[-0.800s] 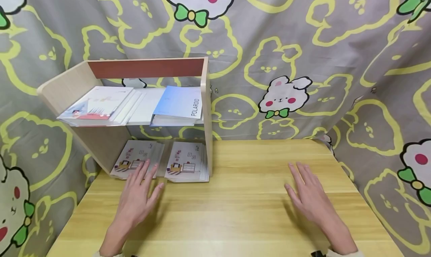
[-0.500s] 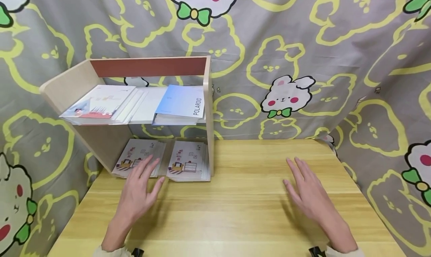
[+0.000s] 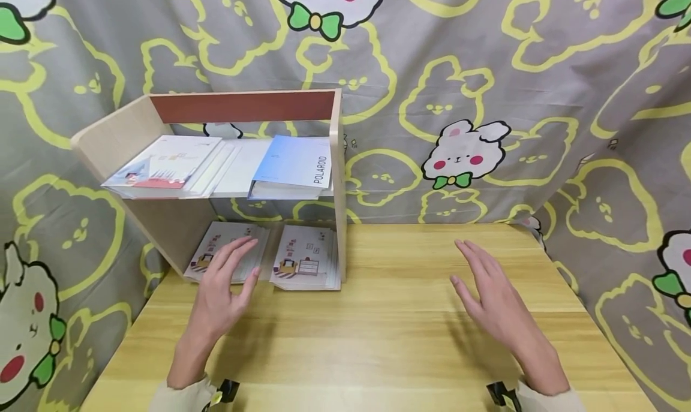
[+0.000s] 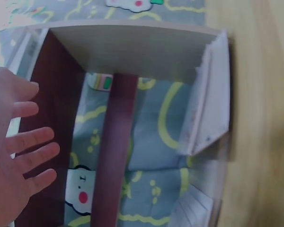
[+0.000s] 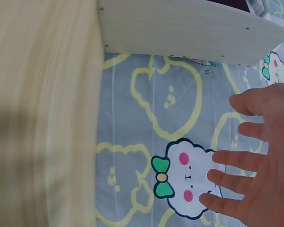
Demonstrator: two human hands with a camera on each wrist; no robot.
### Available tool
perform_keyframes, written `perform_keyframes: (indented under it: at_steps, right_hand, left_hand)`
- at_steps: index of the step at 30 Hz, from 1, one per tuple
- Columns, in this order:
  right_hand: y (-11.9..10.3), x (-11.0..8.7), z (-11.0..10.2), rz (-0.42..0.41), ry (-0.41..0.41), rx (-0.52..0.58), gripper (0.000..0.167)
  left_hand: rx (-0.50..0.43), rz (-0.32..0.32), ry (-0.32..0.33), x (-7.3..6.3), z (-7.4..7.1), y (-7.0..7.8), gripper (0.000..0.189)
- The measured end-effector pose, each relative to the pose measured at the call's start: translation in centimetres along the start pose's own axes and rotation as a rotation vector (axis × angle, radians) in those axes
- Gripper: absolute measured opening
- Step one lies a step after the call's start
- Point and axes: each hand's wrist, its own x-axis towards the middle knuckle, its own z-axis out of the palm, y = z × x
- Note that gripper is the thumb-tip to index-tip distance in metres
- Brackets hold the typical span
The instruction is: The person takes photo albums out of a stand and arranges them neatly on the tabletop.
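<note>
My left hand [image 3: 217,301] hovers above the table in front of the shelf, its fingers extended and overlapping the lower left stack of booklets [image 3: 229,250] in the head view. Nothing is in it. To the right, my right hand [image 3: 493,298] hangs over the table with loosely straight fingers, also holding nothing. The two-tier wooden shelf [image 3: 339,178] stands at the back left. A second booklet stack [image 3: 306,253] lies at the lower right of it. On its upper tier are white booklets [image 3: 167,160] and a blue book [image 3: 294,160] marked POLAROID.
The wooden table [image 3: 405,346] runs up to a grey curtain [image 3: 378,70] with yellow outlines and rabbit faces at the back and sides. The shelf's side panel [image 5: 189,28] rises from the tabletop in the right wrist view.
Both hands have risen slightly, their fingertips higher in the head view and more of the cuffs showing. The whole scene has shifted a little to the right. The shelf and books stay put.
</note>
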Motion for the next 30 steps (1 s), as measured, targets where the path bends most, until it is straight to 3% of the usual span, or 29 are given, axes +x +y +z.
perform_keyframes:
  at_steps: [5,13,23,30]
  right_hand:
    - [-0.6,0.7,0.2,-0.033,0.056,0.038,0.072]
    - [-1.9,1.9,0.8,-0.044,0.105,0.075,0.069]
    - [-3.6,3.5,1.0,-0.045,0.161,0.122,0.068]
    - [-4.5,4.4,1.3,-0.059,0.189,0.165,0.068]
  left_hand:
    - [-0.051,0.053,0.045,1.1,-0.1,0.4,0.050]
    - [-0.126,0.111,0.174,2.3,-0.3,0.8,0.049]
    - [-0.163,0.059,0.248,2.9,-0.5,0.9,0.049]
    - [-0.211,0.074,0.290,3.6,0.0,1.2,0.048]
